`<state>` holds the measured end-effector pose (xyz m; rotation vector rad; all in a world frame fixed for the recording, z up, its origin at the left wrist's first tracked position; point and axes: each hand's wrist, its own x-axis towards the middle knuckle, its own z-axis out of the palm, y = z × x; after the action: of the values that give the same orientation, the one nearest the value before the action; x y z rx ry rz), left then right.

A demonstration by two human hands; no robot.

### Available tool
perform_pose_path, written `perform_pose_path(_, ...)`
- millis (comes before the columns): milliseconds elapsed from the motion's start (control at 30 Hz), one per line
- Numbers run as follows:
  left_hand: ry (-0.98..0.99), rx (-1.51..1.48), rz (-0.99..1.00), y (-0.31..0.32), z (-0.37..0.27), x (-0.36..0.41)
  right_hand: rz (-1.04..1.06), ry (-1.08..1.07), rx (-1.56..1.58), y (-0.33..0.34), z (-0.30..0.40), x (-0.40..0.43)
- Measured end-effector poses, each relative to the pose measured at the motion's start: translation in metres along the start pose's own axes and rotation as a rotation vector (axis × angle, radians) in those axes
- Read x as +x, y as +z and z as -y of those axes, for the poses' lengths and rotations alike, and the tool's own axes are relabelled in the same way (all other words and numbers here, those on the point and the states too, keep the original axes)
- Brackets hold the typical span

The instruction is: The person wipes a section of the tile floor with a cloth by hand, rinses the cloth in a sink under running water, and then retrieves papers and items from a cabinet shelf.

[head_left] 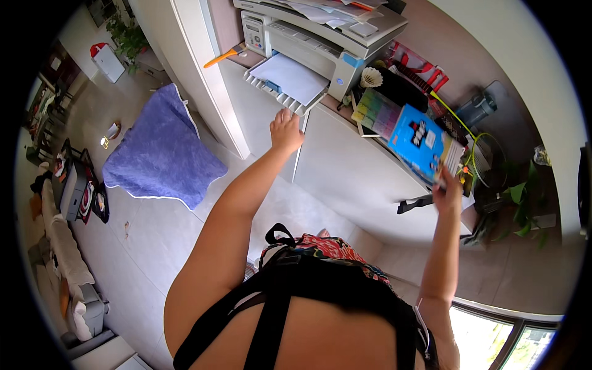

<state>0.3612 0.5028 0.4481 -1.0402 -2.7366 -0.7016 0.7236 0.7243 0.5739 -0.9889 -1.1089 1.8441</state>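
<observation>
My left hand (pixel 286 131) is at the front edge of the output tray of a white printer (pixel 303 55); whether it touches the tray is hard to tell. White paper (pixel 290 76) lies in that tray. My right hand (pixel 447 190) grips the lower right corner of a blue-covered book (pixel 418 138), which is tilted above the cabinet top. Close behind the book lies a flat item with green and purple patches (pixel 378 113). A yellow badminton racket (pixel 468 134) and a shuttlecock (pixel 371 77) are near it on the cabinet.
The white cabinet (pixel 342 152) stands before me. An orange-handled brush (pixel 224 55) lies left of the printer, papers (pixel 323 11) on top of it. A blue water bottle (pixel 478 107) and a leafy plant (pixel 520 203) are at right. A purple cloth (pixel 159 152) is draped at left.
</observation>
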Motion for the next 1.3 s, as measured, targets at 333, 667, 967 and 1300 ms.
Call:
perform_pose_path(333,0.237,0.161,0.08,-0.02,0.004,0.033,0.111,0.464,0.101,0.007,-0.091,-0.108)
perform_pose_path(667,0.347,-0.029,-0.253,-0.052,0.067,-0.031,0.03,0.581,0.111,0.048,-0.128,-0.101)
perform_pose_path(967,0.147,-0.012,-0.261,-0.112,0.144,-0.108,0.084,0.849,-0.054,0.104,-0.21,-0.083)
perform_pose_path(1300,-0.038,0.044,-0.414,-0.145,0.196,-0.137,0.298,0.891,0.053,0.241,-0.296,-0.048)
